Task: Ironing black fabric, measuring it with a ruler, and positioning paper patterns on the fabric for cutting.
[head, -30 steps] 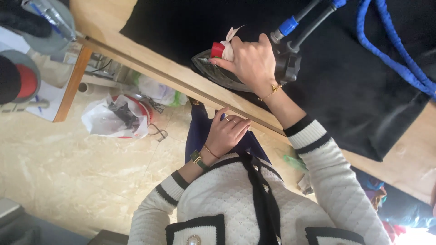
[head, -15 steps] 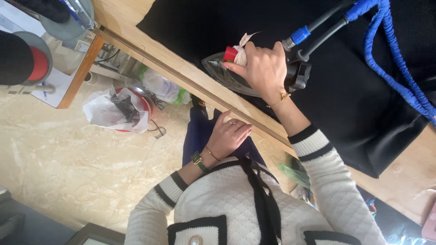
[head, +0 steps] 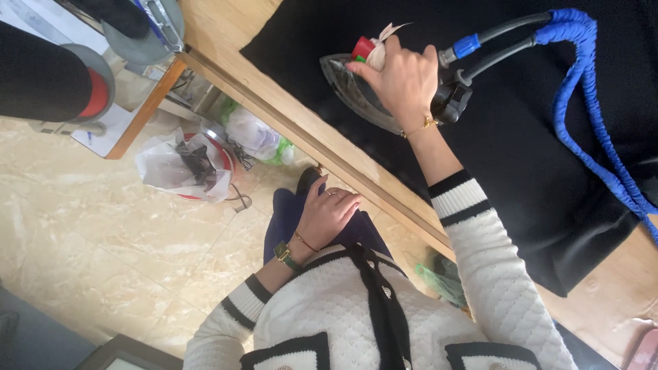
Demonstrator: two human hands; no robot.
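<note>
Right hand (head: 401,82) grips iron (head: 356,89) on black cloth (head: 534,137).
Iron sits flat on cloth atop wood table (head: 226,48), near table edge; blue hose (head: 589,103) trails off to the side. Left hand (head: 327,214) off the table, fingers loosely curled, holding nothing, resting vs. thigh.

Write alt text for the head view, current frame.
Seen from above, a person's right hand grips the handle of a steam iron resting on black fabric spread over a wooden table. The left hand rests on their lap. A blue-wrapped hose runs from the iron across the fabric.
</note>
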